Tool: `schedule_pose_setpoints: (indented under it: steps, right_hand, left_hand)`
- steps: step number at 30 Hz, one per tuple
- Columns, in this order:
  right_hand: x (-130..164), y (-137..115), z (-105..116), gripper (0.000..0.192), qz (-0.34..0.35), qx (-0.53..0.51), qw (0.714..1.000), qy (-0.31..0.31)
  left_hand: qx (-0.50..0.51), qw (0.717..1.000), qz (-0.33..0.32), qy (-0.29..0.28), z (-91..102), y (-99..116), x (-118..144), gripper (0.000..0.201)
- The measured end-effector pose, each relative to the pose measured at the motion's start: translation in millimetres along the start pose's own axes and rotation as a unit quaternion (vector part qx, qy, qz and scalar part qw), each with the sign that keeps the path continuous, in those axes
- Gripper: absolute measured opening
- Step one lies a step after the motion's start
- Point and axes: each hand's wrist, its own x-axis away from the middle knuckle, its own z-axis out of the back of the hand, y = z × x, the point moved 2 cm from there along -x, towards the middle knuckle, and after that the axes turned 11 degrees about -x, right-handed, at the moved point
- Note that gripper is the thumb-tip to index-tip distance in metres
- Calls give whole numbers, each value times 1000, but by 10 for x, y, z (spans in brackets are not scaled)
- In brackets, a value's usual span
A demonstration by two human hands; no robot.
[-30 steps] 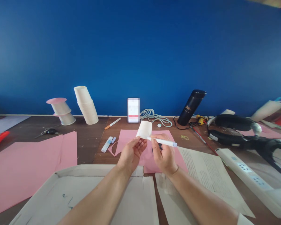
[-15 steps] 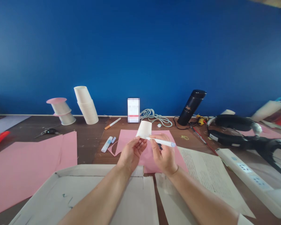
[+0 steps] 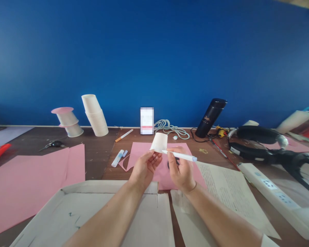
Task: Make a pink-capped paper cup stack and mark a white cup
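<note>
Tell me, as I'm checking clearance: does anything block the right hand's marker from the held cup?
Nothing visible: the marker in the right hand has its tip at the lower edge of the cup, the left hand beside it.

White cup (image 3: 160, 141), white-and-pale-blue pen (image 3: 183, 156), pink paper (image 3: 139, 148), brown tabletop (image 3: 98, 159), deep blue wall (image 3: 144, 55)

You've got two hands (image 3: 142, 167) (image 3: 182, 171), one held cup (image 3: 159, 142), one held white pen (image 3: 183, 156), two cup stacks (image 3: 67, 119) (image 3: 95, 118), one phone (image 3: 147, 120), one black flask (image 3: 210, 119), one power strip (image 3: 276, 191), one orange-and-white stick (image 3: 124, 135), one white cable bundle (image 3: 167, 125).
</note>
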Motion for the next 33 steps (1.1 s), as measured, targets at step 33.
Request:
schedule_pose_setpoints:
  steps: [33]
  right_hand:
    - [-6, 35, -6, 13, -5, 30, 1000, 2]
  left_hand:
    - [-4, 1000, 2, 0, -10, 1, 5, 10]
